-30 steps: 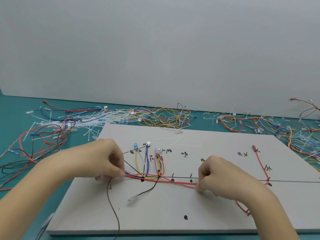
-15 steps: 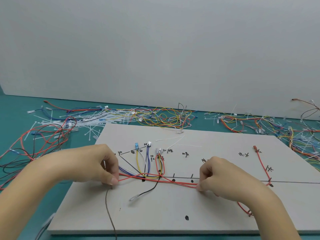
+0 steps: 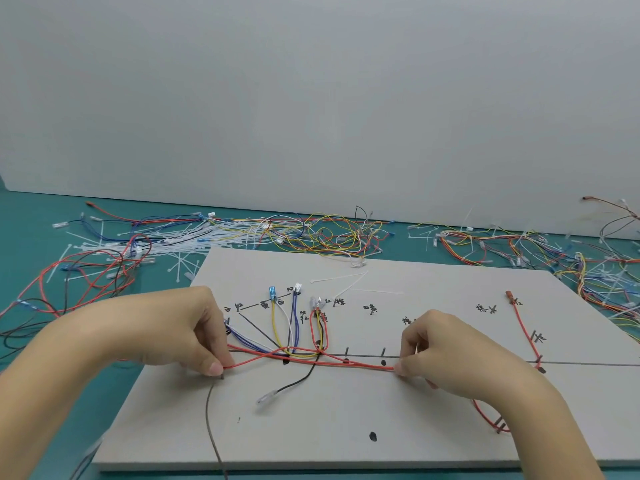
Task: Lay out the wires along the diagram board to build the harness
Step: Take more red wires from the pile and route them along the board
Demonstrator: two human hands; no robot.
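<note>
The diagram board [image 3: 415, 427] carries small handwritten black Chinese labels above its drawn line; 白, 红 and 黄 are just readable, the others too small.

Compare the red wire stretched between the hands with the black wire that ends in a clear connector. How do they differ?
The red wire is pinched at both ends, by the left hand and the right hand, and runs nearly straight along the board's drawn line. The black wire is held by neither hand; it curves down off that line, its clear connector lying loose on the diagram board. Both pass through the wire crossing near the yellow loop.
</note>
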